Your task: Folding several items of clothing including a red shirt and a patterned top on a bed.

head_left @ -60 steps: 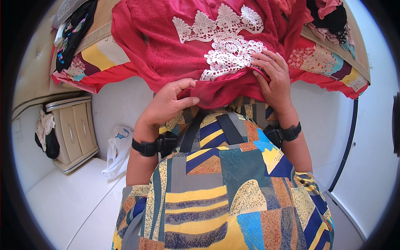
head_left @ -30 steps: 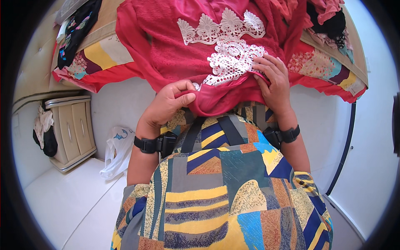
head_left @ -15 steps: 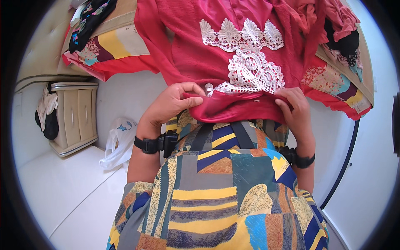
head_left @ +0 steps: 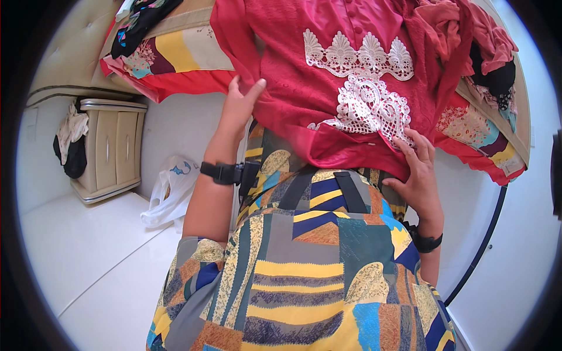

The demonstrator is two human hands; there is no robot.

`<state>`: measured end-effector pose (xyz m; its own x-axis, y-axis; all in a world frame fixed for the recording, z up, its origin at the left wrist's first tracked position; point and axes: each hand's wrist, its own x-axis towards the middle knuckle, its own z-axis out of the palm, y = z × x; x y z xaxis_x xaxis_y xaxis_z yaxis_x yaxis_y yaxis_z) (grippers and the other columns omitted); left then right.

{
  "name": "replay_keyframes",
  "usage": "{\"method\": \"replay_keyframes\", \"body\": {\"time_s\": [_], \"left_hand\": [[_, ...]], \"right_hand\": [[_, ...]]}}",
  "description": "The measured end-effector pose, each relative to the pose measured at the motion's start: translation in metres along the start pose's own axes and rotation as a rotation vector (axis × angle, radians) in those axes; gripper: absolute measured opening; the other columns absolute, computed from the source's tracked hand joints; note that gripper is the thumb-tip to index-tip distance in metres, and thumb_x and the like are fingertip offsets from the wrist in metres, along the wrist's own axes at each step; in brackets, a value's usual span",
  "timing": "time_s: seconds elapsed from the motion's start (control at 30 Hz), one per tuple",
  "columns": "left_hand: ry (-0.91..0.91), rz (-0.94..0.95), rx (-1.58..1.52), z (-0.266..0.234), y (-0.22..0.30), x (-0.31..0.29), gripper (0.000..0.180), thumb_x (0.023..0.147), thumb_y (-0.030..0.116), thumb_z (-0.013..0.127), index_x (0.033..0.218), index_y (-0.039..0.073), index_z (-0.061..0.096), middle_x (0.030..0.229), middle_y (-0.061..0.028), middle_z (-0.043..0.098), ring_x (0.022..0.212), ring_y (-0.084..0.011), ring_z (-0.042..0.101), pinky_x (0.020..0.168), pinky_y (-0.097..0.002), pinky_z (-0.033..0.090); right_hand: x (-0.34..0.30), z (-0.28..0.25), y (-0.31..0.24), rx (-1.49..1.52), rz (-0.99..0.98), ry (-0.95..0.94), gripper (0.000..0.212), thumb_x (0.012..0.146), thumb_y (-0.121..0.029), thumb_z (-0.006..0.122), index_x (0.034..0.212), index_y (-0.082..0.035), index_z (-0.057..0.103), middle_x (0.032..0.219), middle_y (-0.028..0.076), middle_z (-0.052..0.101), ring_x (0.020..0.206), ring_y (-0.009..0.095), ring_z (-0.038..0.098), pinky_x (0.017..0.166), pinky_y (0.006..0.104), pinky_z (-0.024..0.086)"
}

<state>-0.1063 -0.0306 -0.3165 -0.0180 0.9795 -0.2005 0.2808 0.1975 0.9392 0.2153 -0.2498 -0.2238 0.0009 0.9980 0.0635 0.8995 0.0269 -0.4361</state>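
A crimson blouse (head_left: 287, 88) with a buttoned front and white lace trim (head_left: 360, 58) lies spread at the bed's near edge, its lower end hanging toward my lap. Part of its bottom edge is folded up, over the lower lace piece (head_left: 374, 108). At the blouse's left edge, my left hand (head_left: 237, 111) is open, thumb and fingers apart. My right hand (head_left: 418, 167) rests by the lower right corner with fingers stretched over the cloth and thumb spread away. Nothing is pinched in either hand, as far as I can see.
Under the blouse is a bed with a patterned, red-edged cover (head_left: 181, 58). Salmon-coloured and black clothes (head_left: 494, 47) are heaped at right, dark clothing (head_left: 137, 26) at far left. A cream bedside cabinet (head_left: 114, 152) and a white plastic bag (head_left: 170, 193) stand on the left.
My left hand has let go of the folded bottom edge and moved up and left. My right hand has loosened and slid slightly down. The blouse's left lower end has dropped from the hand.
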Motion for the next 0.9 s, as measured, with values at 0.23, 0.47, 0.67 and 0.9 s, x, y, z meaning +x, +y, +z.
{"method": "replay_keyframes", "body": {"time_s": [0.23, 0.47, 0.67, 0.9], "left_hand": [[-0.163, -0.324, -0.506, -0.011, -0.017, 0.016, 0.046, 0.091, 0.025, 0.072, 0.127, 0.001, 0.057, 0.123, -0.0119, 0.066, 0.115, -0.0221, 0.061, 0.101, -0.0382, 0.047], [-0.203, -0.11, -1.172, -0.049, 0.031, 0.004, 0.041, 0.091, 0.009, 0.063, 0.13, 0.0, 0.056, 0.133, -0.0122, 0.063, 0.123, -0.0271, 0.058, 0.112, -0.0431, 0.04], [-0.002, -0.162, -1.243, -0.07, 0.017, 0.007, 0.046, 0.09, 0.005, 0.061, 0.135, -0.002, 0.052, 0.138, -0.0147, 0.06, 0.129, -0.0301, 0.054, 0.116, -0.0469, 0.036], [0.038, -0.255, -1.271, -0.076, -0.001, 0.015, 0.043, 0.091, 0.006, 0.061, 0.133, -0.001, 0.054, 0.135, -0.0147, 0.061, 0.128, -0.0304, 0.055, 0.115, -0.0473, 0.037]], "right_hand": [[0.0, 0.019, 0.005, -0.055, 0.003, 0.091, 0.067, 0.064, 0.003, 0.076, 0.128, -0.012, 0.061, 0.139, 0.012, 0.05, 0.129, 0.038, 0.044, 0.107, 0.045, 0.039], [0.003, 0.025, 0.014, -0.045, -0.052, 0.206, 0.051, 0.067, 0.008, 0.067, 0.115, -0.009, 0.068, 0.127, 0.011, 0.059, 0.118, 0.035, 0.051, 0.099, 0.0427, 0.044], [0.002, 0.02, 0.021, 0.019, -0.135, 0.253, 0.044, 0.067, 0.008, 0.061, 0.107, -0.006, 0.07, 0.108, 0.01, 0.067, 0.105, 0.034, 0.058, 0.09, 0.0415, 0.047], [-0.005, -0.018, 0.003, 0.042, -0.113, 0.199, 0.044, 0.065, 0.007, 0.063, 0.108, -0.003, 0.069, 0.106, 0.012, 0.066, 0.1, 0.035, 0.06, 0.087, 0.0421, 0.049]]}}
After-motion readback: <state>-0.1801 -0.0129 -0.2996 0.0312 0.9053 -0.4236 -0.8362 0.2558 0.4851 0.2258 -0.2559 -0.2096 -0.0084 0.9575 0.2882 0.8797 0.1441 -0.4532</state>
